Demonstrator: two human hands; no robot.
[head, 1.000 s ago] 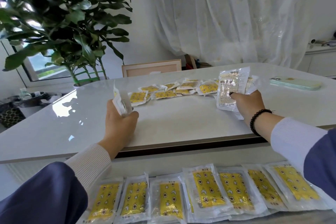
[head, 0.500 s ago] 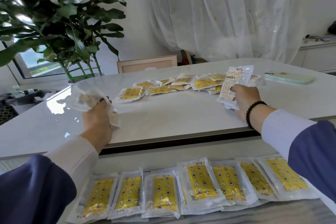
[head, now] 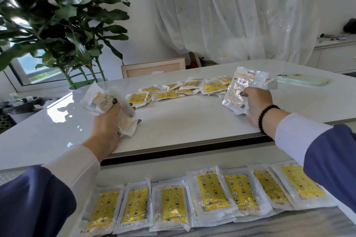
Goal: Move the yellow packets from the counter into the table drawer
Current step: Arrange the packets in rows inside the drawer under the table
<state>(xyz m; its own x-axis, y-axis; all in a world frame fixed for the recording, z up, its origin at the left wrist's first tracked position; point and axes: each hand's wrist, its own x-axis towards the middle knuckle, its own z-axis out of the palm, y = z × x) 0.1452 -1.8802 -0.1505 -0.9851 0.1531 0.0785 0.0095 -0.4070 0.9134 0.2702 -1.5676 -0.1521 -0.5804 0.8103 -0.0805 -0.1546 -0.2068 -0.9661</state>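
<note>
Yellow packets (head: 241, 90) clamped in right hand (head: 254, 102), more in left hand (head: 107, 121); bare counter (head: 183, 121) between, edge just below wrists.

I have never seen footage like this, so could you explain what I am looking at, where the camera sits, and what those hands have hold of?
No machine here: a person wears a camera on the head, looking down at both hands. The left hand grips a bunch of packets, and the right hand grips another bunch. More yellow packets lie scattered on the white counter, beside a phone. Below, the open drawer already holds a row of packets.
</note>
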